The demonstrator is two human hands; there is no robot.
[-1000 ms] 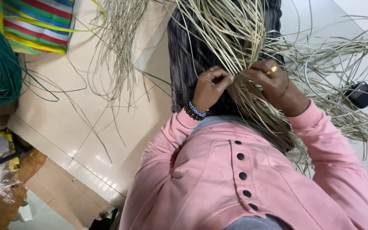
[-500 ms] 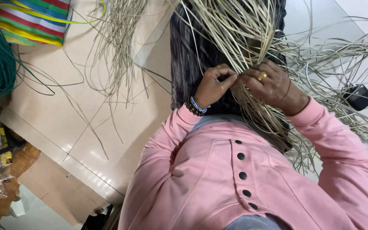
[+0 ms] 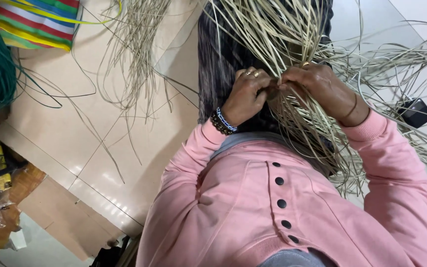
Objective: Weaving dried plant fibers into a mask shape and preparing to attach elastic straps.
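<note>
Bag: one striped woven bag [image 3: 35,22], top left on floor.
Hands: your left hand [image 3: 245,96] and right hand [image 3: 317,89], fingers closed, pinching pale cane strips [image 3: 273,29].

A single head-worn camera looked steeply down the wearer's pink top [image 3: 282,207], close to the body. Just beyond the top, both hands and pale straw strands [image 3: 282,34] filled the upper frame; left of it, tiled floor [image 3: 75,128] showed farther away.
</note>
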